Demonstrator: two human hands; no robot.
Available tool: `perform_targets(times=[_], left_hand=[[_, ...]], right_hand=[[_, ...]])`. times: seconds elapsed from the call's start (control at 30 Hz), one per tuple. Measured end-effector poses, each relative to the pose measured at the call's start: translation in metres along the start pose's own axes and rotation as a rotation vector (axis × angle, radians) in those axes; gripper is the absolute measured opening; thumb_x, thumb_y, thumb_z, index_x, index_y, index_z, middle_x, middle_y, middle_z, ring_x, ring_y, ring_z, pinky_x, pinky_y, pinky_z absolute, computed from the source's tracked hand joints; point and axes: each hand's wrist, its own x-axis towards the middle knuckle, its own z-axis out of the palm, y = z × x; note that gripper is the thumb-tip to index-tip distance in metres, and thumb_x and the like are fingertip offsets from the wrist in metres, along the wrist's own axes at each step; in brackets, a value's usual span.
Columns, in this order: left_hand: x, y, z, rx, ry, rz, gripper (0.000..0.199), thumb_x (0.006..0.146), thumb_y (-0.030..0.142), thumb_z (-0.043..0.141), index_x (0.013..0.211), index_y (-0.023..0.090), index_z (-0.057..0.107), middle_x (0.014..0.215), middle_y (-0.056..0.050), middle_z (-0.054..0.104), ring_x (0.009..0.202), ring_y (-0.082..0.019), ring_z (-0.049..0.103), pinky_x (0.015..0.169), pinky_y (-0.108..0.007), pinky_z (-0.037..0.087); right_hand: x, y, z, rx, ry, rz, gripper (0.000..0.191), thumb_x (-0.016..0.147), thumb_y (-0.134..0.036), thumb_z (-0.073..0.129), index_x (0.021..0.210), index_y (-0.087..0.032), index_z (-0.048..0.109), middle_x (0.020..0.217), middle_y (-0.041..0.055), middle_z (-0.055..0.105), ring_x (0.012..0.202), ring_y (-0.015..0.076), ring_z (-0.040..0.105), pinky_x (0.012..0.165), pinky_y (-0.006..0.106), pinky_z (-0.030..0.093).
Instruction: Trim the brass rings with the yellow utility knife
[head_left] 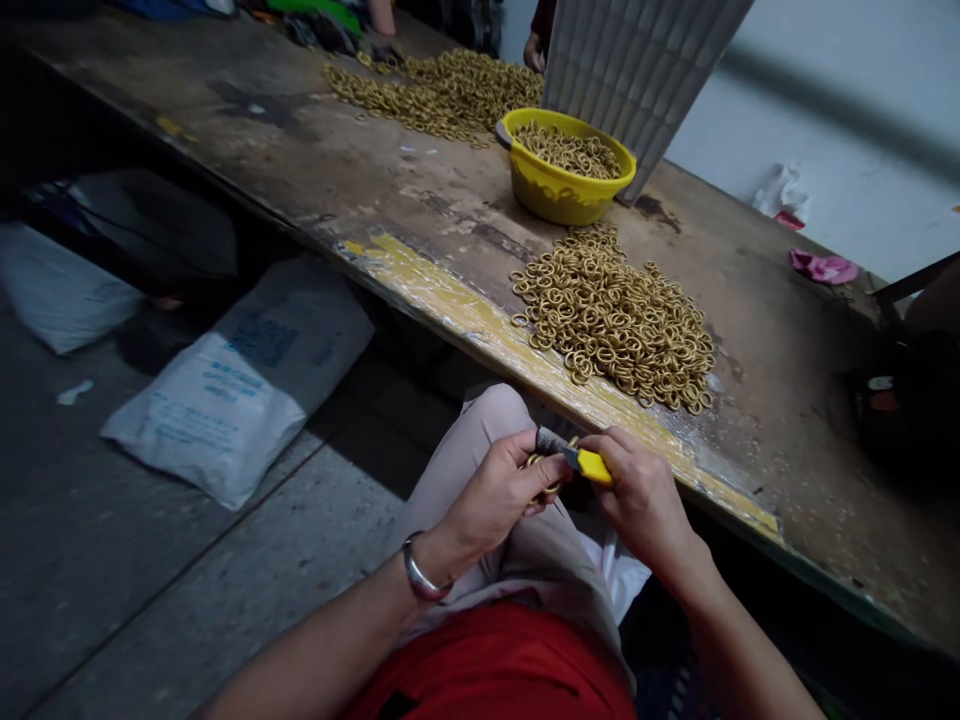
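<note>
Head-worn view, forward and down across table (810, 400)

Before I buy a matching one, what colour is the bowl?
The bowl is yellow, clearest in head view.

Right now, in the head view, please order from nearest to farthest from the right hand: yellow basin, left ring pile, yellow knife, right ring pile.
1. Yellow knife: in the right hand.
2. Right ring pile: at near edge.
3. Yellow basin: behind that pile.
4. Left ring pile: farther back.
</note>
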Motion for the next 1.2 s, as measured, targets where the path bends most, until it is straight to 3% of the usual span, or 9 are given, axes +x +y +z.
perform_targets(times=[0.17, 0.33, 0.43, 0.57, 0.7, 0.8, 0.97, 1.07, 1.2], left_hand=[[-0.002, 0.007, -0.002, 0.277, -0.041, 0.170, 0.020, 0.085, 0.032, 0.066, 0.077, 0.015, 0.057, 0.060, 0.005, 0.046, 0.055, -0.007, 0.038, 0.051, -0.020, 0.031], [-0.016, 0.027, 0.001, 0.368, -0.208, 0.254, 0.014, 0.082, 0.018, 0.065, 0.071, 0.014, 0.058, 0.069, 0.002, 0.051, 0.065, -0.009, 0.043, 0.061, -0.021, 0.036], [-0.014, 0.024, -0.002, 0.182, -0.207, 0.102, 0.023, 0.084, 0.031, 0.067, 0.073, 0.016, 0.054, 0.062, 0.003, 0.047, 0.054, -0.007, 0.038, 0.049, -0.020, 0.029], [0.004, 0.007, -0.009, -0.130, -0.103, -0.058, 0.034, 0.081, 0.044, 0.070, 0.076, 0.018, 0.048, 0.060, 0.004, 0.047, 0.045, -0.005, 0.037, 0.039, -0.018, 0.015], [0.016, 0.000, -0.017, -0.282, -0.085, -0.082, 0.030, 0.079, 0.036, 0.073, 0.082, 0.018, 0.050, 0.060, 0.004, 0.049, 0.045, -0.005, 0.042, 0.039, -0.016, 0.019], [0.020, 0.001, -0.026, -0.349, -0.109, -0.111, 0.025, 0.079, 0.035, 0.069, 0.085, 0.016, 0.055, 0.063, 0.001, 0.054, 0.047, -0.007, 0.049, 0.037, -0.016, 0.022], [0.026, 0.004, -0.030, -0.275, -0.050, -0.137, 0.034, 0.077, 0.044, 0.071, 0.078, 0.013, 0.058, 0.075, -0.005, 0.063, 0.050, -0.009, 0.055, 0.034, -0.016, 0.022], [0.029, 0.003, -0.025, -0.040, 0.075, -0.023, 0.027, 0.079, 0.039, 0.070, 0.076, 0.015, 0.057, 0.068, -0.001, 0.062, 0.048, -0.007, 0.051, 0.037, -0.016, 0.027], [0.028, 0.001, -0.022, 0.370, 0.190, 0.251, 0.015, 0.083, 0.028, 0.065, 0.090, 0.014, 0.066, 0.076, -0.003, 0.069, 0.060, -0.010, 0.057, 0.056, -0.020, 0.045]], right_hand=[[0.004, -0.002, 0.000, -0.218, -0.081, 0.058, 0.028, 0.077, -0.004, 0.052, 0.097, -0.019, 0.064, 0.089, 0.0051, 0.066, 0.070, 0.0175, 0.059, 0.060, 0.026, 0.036], [0.017, 0.045, -0.002, -0.448, -0.028, 0.319, 0.019, 0.080, -0.005, 0.049, 0.083, -0.017, 0.063, 0.077, 0.0066, 0.065, 0.060, 0.0171, 0.053, 0.055, 0.029, 0.026], [0.029, 0.069, 0.002, -0.350, 0.089, 0.256, 0.015, 0.083, -0.011, 0.049, 0.076, -0.019, 0.059, 0.072, 0.0044, 0.061, 0.064, 0.0175, 0.053, 0.060, 0.028, 0.030], [0.056, 0.066, 0.017, -0.213, 0.161, 0.116, 0.015, 0.089, -0.020, 0.049, 0.079, -0.018, 0.060, 0.078, 0.0049, 0.059, 0.070, 0.0176, 0.054, 0.064, 0.027, 0.034], [0.086, 0.059, 0.030, -0.290, 0.153, 0.163, 0.013, 0.087, -0.020, 0.052, 0.091, -0.017, 0.064, 0.089, 0.0076, 0.062, 0.074, 0.0187, 0.054, 0.063, 0.028, 0.033], [0.096, 0.061, 0.030, -0.296, 0.125, 0.185, 0.013, 0.085, -0.018, 0.050, 0.086, -0.016, 0.063, 0.088, 0.0078, 0.061, 0.072, 0.0180, 0.051, 0.061, 0.029, 0.031], [0.086, 0.052, 0.013, 0.201, 0.198, 0.286, 0.019, 0.082, -0.031, 0.055, 0.067, -0.019, 0.054, 0.063, -0.0006, 0.050, 0.057, 0.0131, 0.042, 0.055, 0.026, 0.032], [0.073, 0.039, 0.003, 0.654, 0.012, 0.425, 0.026, 0.080, -0.038, 0.060, 0.064, -0.020, 0.050, 0.051, -0.0052, 0.042, 0.046, 0.0094, 0.035, 0.046, 0.024, 0.028], [0.059, 0.031, 0.000, 1.002, -0.207, 0.495, 0.028, 0.075, -0.042, 0.069, 0.069, -0.019, 0.053, 0.048, -0.0067, 0.045, 0.039, 0.0071, 0.034, 0.038, 0.021, 0.024]])
